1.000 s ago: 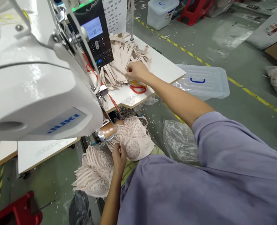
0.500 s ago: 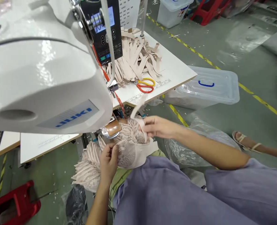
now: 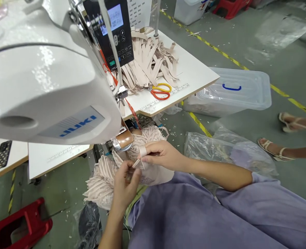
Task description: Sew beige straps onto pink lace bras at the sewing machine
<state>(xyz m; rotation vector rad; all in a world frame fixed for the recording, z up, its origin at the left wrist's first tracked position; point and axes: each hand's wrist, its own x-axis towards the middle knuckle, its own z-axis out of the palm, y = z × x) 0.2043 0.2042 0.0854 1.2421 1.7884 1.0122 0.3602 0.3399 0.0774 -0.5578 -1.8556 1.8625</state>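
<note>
Right hand (image 3: 161, 155) pinches short beige elastic strap (image 3: 142, 152), looped over its forefinger; left hand (image 3: 125, 183) pinches the lower end against pink lace garment (image 3: 102, 181) — in the lap, below white desk's (image 3: 194, 74) front edge. Risk: loop slips, strap twists — lace likely puckers.

Two hands (image 3: 124, 186) (image 3: 160, 155), one sewing machine (image 3: 46, 79), one scissors (image 3: 160, 92) (red-yellow).

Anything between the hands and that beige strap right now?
Nothing visible. The right hand has the beige strap looped over a finger, and the left hand pinches its lower end, both over the lace garment. The sewing machine sits above-left, not between them.
</note>
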